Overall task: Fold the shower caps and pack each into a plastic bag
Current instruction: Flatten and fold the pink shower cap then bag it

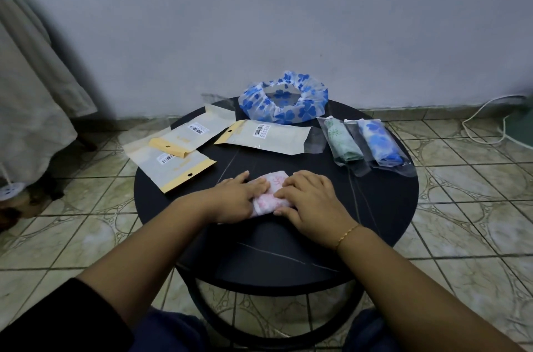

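A pink-and-white shower cap (273,192), folded into a small bundle, lies on the round black table (383,207). My left hand (239,198) presses its left side and my right hand (311,199) presses its right side, fingers flat on it. An unfolded blue-flowered shower cap (284,98) sits at the table's far edge. At the right lie two clear bags, one with a folded green cap (344,142) and one with a folded blue cap (380,141). Three empty plastic bags with barcode labels lie at the left and middle: (173,167), (193,132), (265,137).
A pale wall stands just behind the table. Tiled floor (476,207) surrounds it. A cloth-covered object (34,98) is at the far left, and a white cable (484,118) runs along the floor at the right.
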Motion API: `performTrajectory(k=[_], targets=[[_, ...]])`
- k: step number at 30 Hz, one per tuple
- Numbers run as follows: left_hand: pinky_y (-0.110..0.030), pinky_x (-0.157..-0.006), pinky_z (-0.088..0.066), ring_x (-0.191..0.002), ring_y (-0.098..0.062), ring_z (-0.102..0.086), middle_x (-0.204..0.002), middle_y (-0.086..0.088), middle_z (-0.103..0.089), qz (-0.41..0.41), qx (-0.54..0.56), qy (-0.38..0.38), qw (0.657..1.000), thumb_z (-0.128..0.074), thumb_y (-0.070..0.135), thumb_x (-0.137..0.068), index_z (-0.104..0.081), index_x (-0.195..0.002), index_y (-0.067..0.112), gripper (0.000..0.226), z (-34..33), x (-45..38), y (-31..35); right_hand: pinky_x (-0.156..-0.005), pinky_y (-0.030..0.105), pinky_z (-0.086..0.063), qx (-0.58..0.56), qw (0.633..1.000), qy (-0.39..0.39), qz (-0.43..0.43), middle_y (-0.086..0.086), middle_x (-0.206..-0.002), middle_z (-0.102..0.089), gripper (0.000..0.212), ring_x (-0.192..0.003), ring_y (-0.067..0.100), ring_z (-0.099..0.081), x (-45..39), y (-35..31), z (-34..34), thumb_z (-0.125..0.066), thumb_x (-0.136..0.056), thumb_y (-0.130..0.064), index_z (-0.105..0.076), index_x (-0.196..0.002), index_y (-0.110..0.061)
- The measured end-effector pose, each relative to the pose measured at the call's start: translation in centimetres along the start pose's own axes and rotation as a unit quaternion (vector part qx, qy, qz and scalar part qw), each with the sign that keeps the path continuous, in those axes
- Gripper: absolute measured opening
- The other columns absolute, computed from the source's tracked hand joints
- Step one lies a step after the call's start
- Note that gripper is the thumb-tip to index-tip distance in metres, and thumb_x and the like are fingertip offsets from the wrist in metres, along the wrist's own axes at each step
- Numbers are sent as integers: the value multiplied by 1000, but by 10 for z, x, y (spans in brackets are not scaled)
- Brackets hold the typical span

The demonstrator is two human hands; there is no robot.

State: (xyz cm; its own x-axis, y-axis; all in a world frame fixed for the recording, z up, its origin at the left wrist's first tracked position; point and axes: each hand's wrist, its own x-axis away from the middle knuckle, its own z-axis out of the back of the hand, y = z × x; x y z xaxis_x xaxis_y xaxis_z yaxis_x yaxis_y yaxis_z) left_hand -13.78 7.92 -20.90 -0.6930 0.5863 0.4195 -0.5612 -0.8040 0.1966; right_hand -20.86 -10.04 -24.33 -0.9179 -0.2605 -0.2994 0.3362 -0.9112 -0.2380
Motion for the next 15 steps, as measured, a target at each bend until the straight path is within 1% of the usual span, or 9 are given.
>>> performTrajectory(k=[2, 4, 5, 7, 9, 10, 11, 13, 15], targets=[[-37, -119, -6, -147, -15, 3, -159, 11, -11, -2, 62, 18, 998, -23, 64, -78, -18, -151, 29, 81, 0, 7, 1, -97, 29, -14, 12, 1000, -23, -11, -6, -118, -52, 76, -123, 16, -36, 0, 0, 2, -11, -74, -64, -64, -110, -23], [-37, -119, -13, -146, -12, -10, -153, 11, -30, -10, 114, 74, 991, -39, 81, -66, -37, -144, 35, 90, -3, 14, -2, -96, 26, -13, 11, 998, -52, -23, -10, -117, -49, 83, -121, 11, -32, -1, 0, 5, -1, -71, -66, -60, -112, -25], [-37, -117, -18, -143, -11, -21, -146, 12, -42, -19, 119, 109, 987, -47, 82, -62, -47, -137, 35, 89, -5, 16, -4, -96, 27, -13, 2, 998, -63, -29, -9, -115, -49, 82, -119, 11, -32, -2, -1, 8, -2, -73, -67, -59, -113, -25], [-36, -113, -27, -136, -10, -35, -128, 14, -58, -34, 122, 160, 979, -46, 83, -55, -61, -119, 32, 83, -8, 15, -9, -97, 29, -18, -28, 995, -79, -50, -7, -112, -51, 64, -116, 13, -34, -4, -2, 10, -19, -86, -66, -58, -114, -24], [-37, -111, -31, -132, -9, -39, -116, 18, -62, -49, 122, 181, 975, -40, 86, -56, -64, -101, 39, 69, -7, 12, -13, -96, 31, -23, -81, 990, -78, -87, -6, -110, -55, 36, -112, 14, -38, -6, -1, 8, -37, -94, -55, -58, -110, -30], [-37, -106, -35, -123, -8, -46, -106, 20, -63, -54, 107, 195, 973, -36, 88, -58, -62, -88, 44, 59, -7, 11, -15, -93, 31, -26, -116, 985, -63, -108, -6, -109, -57, 26, -110, 15, -41, -7, 1, 6, -43, -92, -55, -56, -104, -36], [-36, -98, -40, -108, -5, -51, -93, 21, -60, -56, 83, 208, 973, -33, 89, -61, -56, -76, 47, 51, -6, 10, -15, -90, 30, -27, -146, 979, -47, -130, -6, -107, -58, 23, -108, 16, -43, -8, 2, 4, -46, -88, -58, -53, -97, -39], [-35, -82, -40, -81, 0, -50, -76, 20, -55, -55, 59, 215, 973, -34, 86, -70, -49, -65, 45, 44, -3, 9, -15, -85, 28, -27, -185, 968, -26, -168, -8, -103, -61, 26, -103, 15, -49, -10, 3, 2, -51, -83, -62, -50, -91, -37], [-33, -80, -37, -72, 2, -53, -68, 19, -58, -54, 87, 225, 969, -41, 82, -73, -52, -66, 42, 43, -2, 8, -15, -88, 30, -33, -221, 954, -12, -202, -10, -96, -61, 28, -99, 16, -51, -13, 1, 3, -56, -82, -60, -51, -91, -34]])
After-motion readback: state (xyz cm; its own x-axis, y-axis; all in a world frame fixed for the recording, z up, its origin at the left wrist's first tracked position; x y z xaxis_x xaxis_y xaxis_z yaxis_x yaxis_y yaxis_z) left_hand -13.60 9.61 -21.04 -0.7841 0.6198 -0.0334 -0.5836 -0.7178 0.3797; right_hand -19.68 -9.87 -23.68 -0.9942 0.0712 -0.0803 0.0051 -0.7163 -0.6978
